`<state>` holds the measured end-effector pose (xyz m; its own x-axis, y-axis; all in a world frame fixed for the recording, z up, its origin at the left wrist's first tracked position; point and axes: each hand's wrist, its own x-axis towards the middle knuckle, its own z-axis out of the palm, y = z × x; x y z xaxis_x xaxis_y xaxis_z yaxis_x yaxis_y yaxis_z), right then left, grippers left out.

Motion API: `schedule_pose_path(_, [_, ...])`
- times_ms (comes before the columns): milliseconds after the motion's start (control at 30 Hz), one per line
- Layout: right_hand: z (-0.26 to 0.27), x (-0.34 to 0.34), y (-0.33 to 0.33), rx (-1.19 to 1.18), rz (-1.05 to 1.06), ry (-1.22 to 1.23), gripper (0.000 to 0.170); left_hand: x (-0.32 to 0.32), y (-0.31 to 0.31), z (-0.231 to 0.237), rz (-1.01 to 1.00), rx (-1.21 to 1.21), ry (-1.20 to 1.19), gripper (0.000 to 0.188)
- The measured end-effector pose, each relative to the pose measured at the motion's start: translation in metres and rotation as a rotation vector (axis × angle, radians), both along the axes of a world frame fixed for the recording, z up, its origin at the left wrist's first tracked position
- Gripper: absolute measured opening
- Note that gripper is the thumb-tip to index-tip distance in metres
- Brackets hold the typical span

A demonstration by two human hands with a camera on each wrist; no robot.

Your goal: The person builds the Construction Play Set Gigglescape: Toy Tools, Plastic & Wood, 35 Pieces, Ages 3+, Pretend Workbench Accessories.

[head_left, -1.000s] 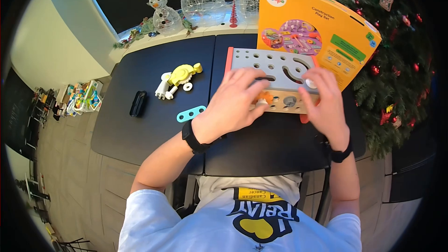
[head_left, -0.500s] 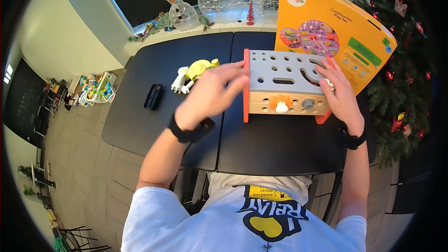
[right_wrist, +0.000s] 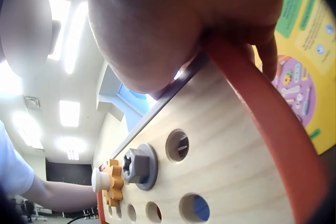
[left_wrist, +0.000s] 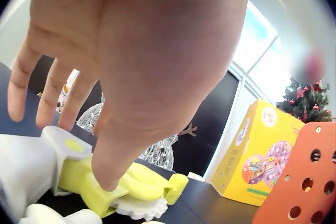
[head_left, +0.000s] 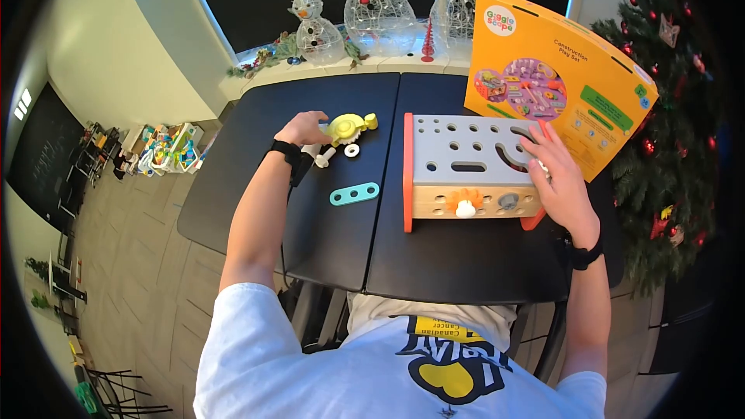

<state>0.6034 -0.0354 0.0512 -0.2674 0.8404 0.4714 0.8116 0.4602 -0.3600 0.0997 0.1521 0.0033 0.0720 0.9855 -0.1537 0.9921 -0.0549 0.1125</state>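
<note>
My left hand (head_left: 304,129) is over the left part of the table, at a yellow and white toy (head_left: 347,129) with a toothed white disc. In the left wrist view its fingers (left_wrist: 50,95) stretch loosely past the toy's white part, and the thumb overlaps the yellow body. My right hand (head_left: 560,178) holds the right end of a toy workbench (head_left: 466,151), a finger (right_wrist: 269,58) bent down outside its red side panel (right_wrist: 262,111). A small white piece shows among the right fingers. An orange gear (right_wrist: 114,182) and grey bolt (right_wrist: 137,166) sit on the workbench's wooden front.
A white screw (head_left: 325,157), a white ring (head_left: 351,150) and a teal strip with holes (head_left: 355,194) lie on the black table (head_left: 326,240). Behind the workbench stands a yellow box (head_left: 574,54). A decorated tree (head_left: 675,140) stands at the right.
My left hand has moved from the workbench front leftward to the yellow and white toy. The right hand has stayed at the workbench's right end. The workbench front is uncovered.
</note>
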Motion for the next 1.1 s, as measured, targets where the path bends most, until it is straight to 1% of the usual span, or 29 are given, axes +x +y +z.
schedule_pose_path(100, [-0.001,-0.001,-0.002,0.006,0.024,0.001,0.034,0.008,-0.004,0.016,0.098,-0.128,-0.089,0.073])
schedule_pose_path(200, [-0.001,-0.003,-0.003,0.012,0.042,-0.002,0.034,-0.004,0.008,-0.002,0.004,-0.059,0.031,0.072])
schedule_pose_path(300, [-0.003,-0.004,-0.004,0.036,0.056,-0.010,0.034,-0.007,0.013,-0.005,0.013,0.005,0.111,0.061])
schedule_pose_path(333, [-0.003,-0.005,-0.004,0.043,0.057,-0.010,0.034,0.005,0.002,0.006,0.050,0.058,0.110,0.053])
schedule_pose_path(433, [-0.002,-0.007,-0.005,0.046,0.064,-0.002,0.034,0.010,0.008,0.011,0.101,0.255,0.066,0.048])
schedule_pose_path(467, [-0.002,-0.007,-0.005,0.043,0.064,-0.003,0.035,0.019,-0.001,0.025,0.070,0.320,0.047,0.046])
schedule_pose_path(500, [-0.002,-0.007,-0.005,0.043,0.062,-0.003,0.035,0.025,-0.002,0.037,0.066,0.355,0.005,0.047])
schedule_pose_path(567, [-0.002,-0.007,-0.005,0.044,0.062,-0.003,0.035,0.034,-0.004,0.053,-0.014,0.496,-0.132,0.053])
schedule_pose_path(667, [-0.003,-0.007,-0.005,0.040,0.057,0.000,0.035,0.060,-0.021,0.083,-0.125,0.554,-0.506,0.052])
schedule_pose_path(767, [-0.003,-0.008,-0.005,0.033,0.049,0.001,0.035,0.090,-0.041,0.101,-0.226,0.430,-0.949,0.052])
schedule_pose_path(800, [-0.002,-0.008,-0.005,0.032,0.047,-0.001,0.035,0.102,-0.051,0.107,-0.269,0.422,-1.039,0.052])
schedule_pose_path(900, [-0.003,-0.008,-0.006,0.034,0.043,-0.002,0.035,0.120,-0.065,0.108,-0.461,0.401,-1.144,0.048])
schedule_pose_path(933, [-0.003,-0.008,-0.006,0.035,0.041,-0.001,0.035,0.131,-0.083,0.117,-0.462,0.389,-1.142,0.045])
schedule_pose_path(1033, [-0.003,-0.008,-0.005,0.043,0.044,0.004,0.035,0.142,-0.098,0.118,-0.531,0.429,-1.043,0.042])
schedule_pose_path(1067, [-0.004,-0.008,-0.005,0.046,0.047,0.006,0.035,0.147,-0.103,0.116,-0.555,0.427,-1.087,0.039])
schedule_pose_path(1100, [-0.004,-0.008,-0.005,0.047,0.047,0.007,0.035,0.147,-0.105,0.114,-0.550,0.422,-1.067,0.041])
